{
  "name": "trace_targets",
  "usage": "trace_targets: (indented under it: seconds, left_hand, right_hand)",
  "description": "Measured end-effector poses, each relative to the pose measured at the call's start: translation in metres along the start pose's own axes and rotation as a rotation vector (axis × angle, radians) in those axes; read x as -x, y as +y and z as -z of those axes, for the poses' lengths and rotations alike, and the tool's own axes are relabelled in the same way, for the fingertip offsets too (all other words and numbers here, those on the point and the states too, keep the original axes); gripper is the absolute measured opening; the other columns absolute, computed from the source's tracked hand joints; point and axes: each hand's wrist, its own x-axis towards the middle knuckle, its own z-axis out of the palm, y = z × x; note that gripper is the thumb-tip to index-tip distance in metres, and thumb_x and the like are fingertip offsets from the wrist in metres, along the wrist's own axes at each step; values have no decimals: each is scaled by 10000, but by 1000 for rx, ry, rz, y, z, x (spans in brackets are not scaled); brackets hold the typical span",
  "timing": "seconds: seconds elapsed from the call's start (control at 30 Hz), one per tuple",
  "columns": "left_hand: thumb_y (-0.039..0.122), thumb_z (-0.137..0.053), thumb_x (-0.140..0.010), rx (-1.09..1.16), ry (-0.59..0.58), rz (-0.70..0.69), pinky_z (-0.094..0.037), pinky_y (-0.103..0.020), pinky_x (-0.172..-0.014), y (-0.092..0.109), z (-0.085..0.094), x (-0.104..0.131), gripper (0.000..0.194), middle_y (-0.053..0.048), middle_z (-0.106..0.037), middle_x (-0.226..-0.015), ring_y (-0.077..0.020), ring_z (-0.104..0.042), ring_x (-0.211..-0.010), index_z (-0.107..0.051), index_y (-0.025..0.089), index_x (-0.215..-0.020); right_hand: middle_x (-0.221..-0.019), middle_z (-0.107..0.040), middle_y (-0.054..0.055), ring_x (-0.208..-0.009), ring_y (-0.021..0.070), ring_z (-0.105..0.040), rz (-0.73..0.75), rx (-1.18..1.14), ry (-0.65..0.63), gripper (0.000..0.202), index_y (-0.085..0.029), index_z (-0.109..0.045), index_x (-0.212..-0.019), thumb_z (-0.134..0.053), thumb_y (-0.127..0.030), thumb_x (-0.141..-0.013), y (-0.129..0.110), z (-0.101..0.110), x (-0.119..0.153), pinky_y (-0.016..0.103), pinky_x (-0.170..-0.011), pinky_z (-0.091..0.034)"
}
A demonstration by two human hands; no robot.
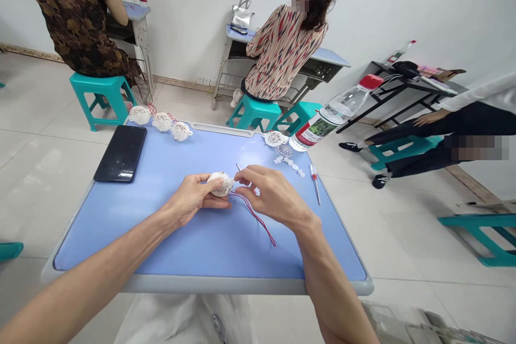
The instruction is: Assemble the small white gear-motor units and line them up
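Observation:
My left hand (195,196) grips a round white plastic housing (219,185), thumb on top and fingers beneath, above the blue desktop (161,247). A pair of thin red wires (258,219) trails from the housing towards the right front. Close against its right side, my right hand (266,191) is closed in a pinch. A thin metal rod (237,167) sticks out from behind those fingers; the rest of it is hidden. Similar white housings with red wires (162,121) line the far left edge, and one more housing (275,138) sits at the far right.
A black phone (121,153) lies at left. At right are small white discs (295,166), a screwdriver (314,180) and a tilted-looking water bottle (328,118). Several people sit on green stools (100,97) beyond the desk, two at desks by the wall.

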Motion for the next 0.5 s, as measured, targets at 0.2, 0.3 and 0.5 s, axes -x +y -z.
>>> trace_targets:
  seconds: [0.2, 0.3, 0.5]
  left_hand:
    - [270, -704, -770, 2, -1, -3, -587, -339, -769, 0, -1, 1, 254, -107, -702, -799, -174, -692, -699, -677, 76, -931]
    - [277, -701, -772, -7, 0, 1, -585, -339, -776, 1, -1, 2, 257, -111, -704, -802, -174, -693, -694, -676, 77, -932]
    - [254, -677, -790, -12, 2, 2, -581, -350, -792, 2, -2, 2, 227, -101, -696, -791, -176, -693, -687, -667, 74, -927]
  right_hand:
    - [-777, -631, 37, -681, 137, -573, -1, -13, 34, 122, -179, -629, -843, -519, -177, -897, -4, 3, 0, 252, -621, -408]
    - [-766, -624, 31, -650, 127, -551, -2, 8, 1, 117, -175, -625, -829, -529, -186, -896, -7, -2, -1, 244, -603, -389]
    - [-765, -619, 38, -653, 135, -539, -18, 99, -20, 123, -165, -623, -831, -527, -190, -904, -8, -7, -3, 250, -596, -359]
